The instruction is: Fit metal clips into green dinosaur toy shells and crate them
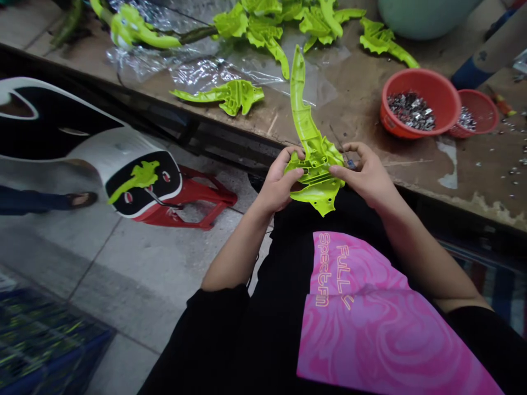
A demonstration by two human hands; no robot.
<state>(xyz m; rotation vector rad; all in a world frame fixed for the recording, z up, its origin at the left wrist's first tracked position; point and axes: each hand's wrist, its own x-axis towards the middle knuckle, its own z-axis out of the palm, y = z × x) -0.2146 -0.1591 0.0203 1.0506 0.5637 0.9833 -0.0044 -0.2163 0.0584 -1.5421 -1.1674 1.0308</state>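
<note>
My left hand (280, 178) and my right hand (362, 173) hold a long, curved lime green plastic moulding (315, 164) above my lap, gripping its wider ribbed end. Its narrow curved arm rises away from me. A thin metal shaft with a small blue end, perhaps a screwdriver (349, 162), sits at my right fingers. Similar green mouldings (263, 27) lie on a clear plastic sheet (197, 71) on the wooden workbench (411, 170), and one (230, 96) lies nearest my hands.
A large red bowl (420, 101) and a smaller red bowl (473, 112) hold metal screws, with more scattered on the bench. A black-and-white moulded shell (140, 181) and red frame (189, 200) sit on the tiled floor. A sandalled foot (82, 200) shows at left.
</note>
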